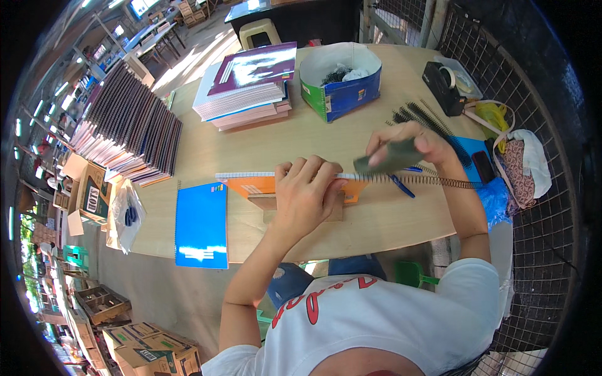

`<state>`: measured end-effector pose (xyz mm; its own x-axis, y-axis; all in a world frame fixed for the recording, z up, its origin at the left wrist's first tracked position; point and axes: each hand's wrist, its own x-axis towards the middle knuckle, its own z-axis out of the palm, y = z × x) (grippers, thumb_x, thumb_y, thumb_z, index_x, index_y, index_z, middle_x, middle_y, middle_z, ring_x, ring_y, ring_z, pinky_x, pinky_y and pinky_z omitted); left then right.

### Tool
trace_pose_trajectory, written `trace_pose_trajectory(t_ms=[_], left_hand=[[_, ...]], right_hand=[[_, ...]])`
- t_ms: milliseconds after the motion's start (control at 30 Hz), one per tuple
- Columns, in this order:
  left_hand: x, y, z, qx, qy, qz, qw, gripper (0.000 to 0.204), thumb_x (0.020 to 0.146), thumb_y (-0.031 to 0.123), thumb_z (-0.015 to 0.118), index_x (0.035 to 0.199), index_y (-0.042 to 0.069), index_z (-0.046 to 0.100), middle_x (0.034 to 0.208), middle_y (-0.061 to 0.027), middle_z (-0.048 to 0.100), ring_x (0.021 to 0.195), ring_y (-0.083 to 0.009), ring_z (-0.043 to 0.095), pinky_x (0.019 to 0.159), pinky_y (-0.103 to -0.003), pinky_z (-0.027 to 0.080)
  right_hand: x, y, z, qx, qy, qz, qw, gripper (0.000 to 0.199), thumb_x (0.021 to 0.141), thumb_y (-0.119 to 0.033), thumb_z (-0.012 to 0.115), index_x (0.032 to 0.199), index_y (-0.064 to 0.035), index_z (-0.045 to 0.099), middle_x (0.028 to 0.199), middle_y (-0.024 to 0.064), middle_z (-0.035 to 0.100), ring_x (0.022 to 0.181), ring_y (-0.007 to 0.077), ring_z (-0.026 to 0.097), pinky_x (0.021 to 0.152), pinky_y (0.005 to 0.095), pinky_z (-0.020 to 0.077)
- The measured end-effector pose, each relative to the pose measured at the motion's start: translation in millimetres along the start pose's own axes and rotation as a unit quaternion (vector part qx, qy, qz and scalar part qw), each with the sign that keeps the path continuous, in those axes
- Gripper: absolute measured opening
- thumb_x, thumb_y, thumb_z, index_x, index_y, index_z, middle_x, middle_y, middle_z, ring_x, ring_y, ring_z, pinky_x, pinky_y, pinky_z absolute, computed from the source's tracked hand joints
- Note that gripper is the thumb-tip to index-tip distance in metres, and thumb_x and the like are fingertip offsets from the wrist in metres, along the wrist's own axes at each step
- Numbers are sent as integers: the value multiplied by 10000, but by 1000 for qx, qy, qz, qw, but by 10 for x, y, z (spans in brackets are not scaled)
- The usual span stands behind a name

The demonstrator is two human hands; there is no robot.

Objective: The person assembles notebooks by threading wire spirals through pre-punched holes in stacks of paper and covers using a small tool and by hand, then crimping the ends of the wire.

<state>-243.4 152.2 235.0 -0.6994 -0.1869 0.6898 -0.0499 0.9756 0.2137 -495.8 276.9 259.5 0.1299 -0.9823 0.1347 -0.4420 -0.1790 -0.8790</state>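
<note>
My left hand (307,191) grips the upper edge of an orange notebook (251,183), its fingers folded over the far side and its thumb on the near side. The notebook stands on edge against a small wooden stand (335,214). From its right end a long dark spiral coil (433,180) runs out in line with the top edge. Over that coil my right hand (417,143) holds a flat dark green piece (396,155), smeared by motion; its kind is unclear. A blue pen (402,186) lies beneath the coil.
A blue notebook (201,219) overhangs the near table edge. Tall piles of bound notebooks (132,125) and loose covers and pages (244,94) stand at left. Behind are an open box of coils (342,94) and a tape dispenser (443,88). Loose coils (433,128) and a phone (483,167) lie right.
</note>
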Motion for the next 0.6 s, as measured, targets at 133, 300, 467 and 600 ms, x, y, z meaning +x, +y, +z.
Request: trace_pose_trajectory(t_ms=[133, 300, 467, 600], left_hand=[[-6, -37, 1, -29, 9, -16, 999, 472, 779, 189, 783, 1184, 102, 557, 993, -31, 637, 800, -213, 590, 754, -369, 367], [-42, -38, 16, -54, 9, -18, 998, 657, 745, 182, 819, 1291, 78, 468, 1200, -117, 583, 921, -256, 594, 778, -389, 395], [-94, -84, 21, -54, 14, -10, 998, 716, 722, 165, 838, 1315, 69, 448, 1273, -169, 533, 1094, -317, 542, 827, -413, 435], [-55, -117, 52, -80, 42, -3, 996, 776, 692, 169, 864, 1333, 74, 437, 1351, -206, 456, 1168, -360, 486, 923, -444, 434]], right_hand=[[153, -114, 122, -372, -31, 172, 912, 460, 850, -407, 658, 1088, -22, 735, 1009, 151, 648, 931, 265, 622, 835, 357, 480], [180, 174, 133, -97, -11, 82, 992, 483, 849, -413, 665, 1070, 14, 718, 1040, 145, 664, 932, 249, 633, 821, 362, 493], [388, -73, 309, -257, -52, 109, 959, 573, 839, -503, 653, 1092, 6, 724, 1005, 147, 672, 958, 269, 650, 815, 395, 502], [286, 245, 256, 245, -21, -20, 969, 696, 876, -566, 594, 1135, 78, 648, 1101, 150, 665, 1065, 215, 616, 891, 362, 486]])
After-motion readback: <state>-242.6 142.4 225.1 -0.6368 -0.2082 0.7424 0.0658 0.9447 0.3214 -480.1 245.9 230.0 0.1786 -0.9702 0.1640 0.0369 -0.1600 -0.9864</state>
